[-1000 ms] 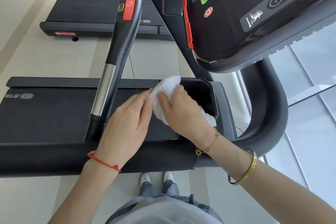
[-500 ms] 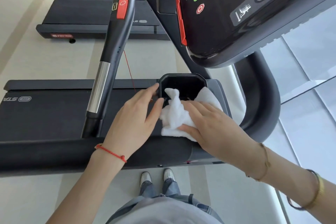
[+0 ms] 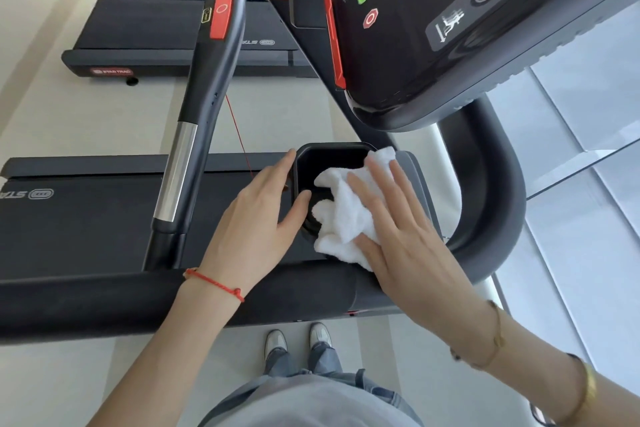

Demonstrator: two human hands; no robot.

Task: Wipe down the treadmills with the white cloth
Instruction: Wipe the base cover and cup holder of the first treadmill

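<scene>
The white cloth (image 3: 341, 215) lies bunched over the right side of the black cup holder (image 3: 330, 153) on the near treadmill. My right hand (image 3: 401, 229) presses flat on the cloth with straight fingers. My left hand (image 3: 258, 222) rests against the cup holder's left rim, fingers straight, thumb at the rim's inner edge. The treadmill's black belt deck (image 3: 86, 218) stretches to the left, and its dark console (image 3: 467, 28) with a green and a red button hangs above.
A black and silver handrail (image 3: 204, 87) with a red patch rises left of my hands. A curved black handrail (image 3: 502, 204) wraps round on the right. A second treadmill (image 3: 156, 42) stands farther off. My shoes (image 3: 298, 340) stand on the pale floor below.
My right hand went from gripping the bunched cloth inside the cup holder to lying flat on it over the right rim. My left hand shifted slightly up along the left rim.
</scene>
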